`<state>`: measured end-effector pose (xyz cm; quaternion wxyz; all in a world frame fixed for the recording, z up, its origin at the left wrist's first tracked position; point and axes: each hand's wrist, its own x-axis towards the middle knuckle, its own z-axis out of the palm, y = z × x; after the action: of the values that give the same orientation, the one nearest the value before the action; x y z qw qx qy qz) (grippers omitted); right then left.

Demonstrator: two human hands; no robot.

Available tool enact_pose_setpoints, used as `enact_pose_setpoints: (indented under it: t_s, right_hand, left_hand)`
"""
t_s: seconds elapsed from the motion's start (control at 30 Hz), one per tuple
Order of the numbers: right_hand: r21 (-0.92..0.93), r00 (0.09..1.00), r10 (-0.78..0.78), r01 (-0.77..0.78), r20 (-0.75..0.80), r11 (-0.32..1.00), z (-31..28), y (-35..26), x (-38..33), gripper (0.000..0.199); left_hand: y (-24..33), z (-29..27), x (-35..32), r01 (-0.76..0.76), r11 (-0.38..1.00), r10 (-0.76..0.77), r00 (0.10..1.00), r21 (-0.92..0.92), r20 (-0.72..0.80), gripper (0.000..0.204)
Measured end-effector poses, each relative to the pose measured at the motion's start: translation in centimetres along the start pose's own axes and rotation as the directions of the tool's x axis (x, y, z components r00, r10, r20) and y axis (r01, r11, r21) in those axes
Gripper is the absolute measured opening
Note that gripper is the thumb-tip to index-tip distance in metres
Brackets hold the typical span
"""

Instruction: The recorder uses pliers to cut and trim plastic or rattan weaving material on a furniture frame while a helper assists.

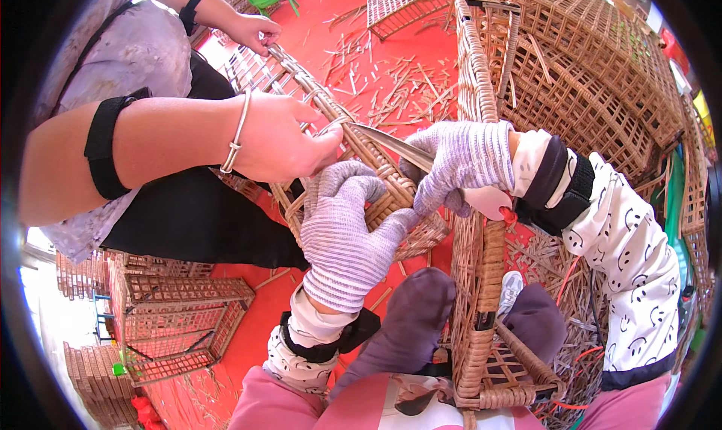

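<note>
- Head view: a woven rattan frame (353, 140) is seen at the centre of the picture, slanting from upper left to lower right above a red floor (248, 332).
- The left hand (342, 230), in a grey knitted glove, is closed around the braided rim of the rattan frame, fingers wrapped over the weave.
- The right hand (459, 167), gloved alike, is clamped on scissors (398, 148) with a pale handle; the blades are pointed left at the rim, just above the left hand.
- A co-worker's bare hand (282, 136), marked by a metal bangle (237, 133), is pinched on the same rim, touching the scissor tip's area.
- The co-worker's other hand (252, 31) is held on the frame's far end.
- A tall wicker panel (481, 234) is stood upright between the person's knees, just right of the left hand.
- Finished lattice crates (594, 76) are stacked at upper right, and cut rattan scraps (391, 76) are scattered over the floor.
</note>
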<state>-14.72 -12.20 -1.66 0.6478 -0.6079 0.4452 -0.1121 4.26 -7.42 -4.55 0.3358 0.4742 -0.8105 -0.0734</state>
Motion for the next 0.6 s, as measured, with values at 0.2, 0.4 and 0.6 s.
enact_pose_setpoints:
  t_s: [0.2, 0.4, 0.6]
  right_hand:
    - [0.001, 1.0, 0.004, -0.004, -0.02, 1.0, 0.3, -0.3, -0.2, 0.032]
    - [0.158, 0.999, 0.05, -0.047, -0.017, 0.986, 0.4, 0.4, 0.2, 0.04]
    - [0.3, 0.992, 0.119, -0.104, -0.034, 0.948, 1.6, 1.2, -0.6, 0.045]
  left_hand:
    - [-0.2, 0.3, -0.2, -0.105, 0.994, 0.103, 0.993, -0.039, -0.051, 0.029]
    - [0.0, 0.3, -0.3, -0.058, 0.994, 0.052, 0.997, -0.089, -0.059, 0.029]
    - [0.2, -0.1, -1.2, -0.078, 0.99, 0.075, 0.997, -0.115, -0.036, 0.03]
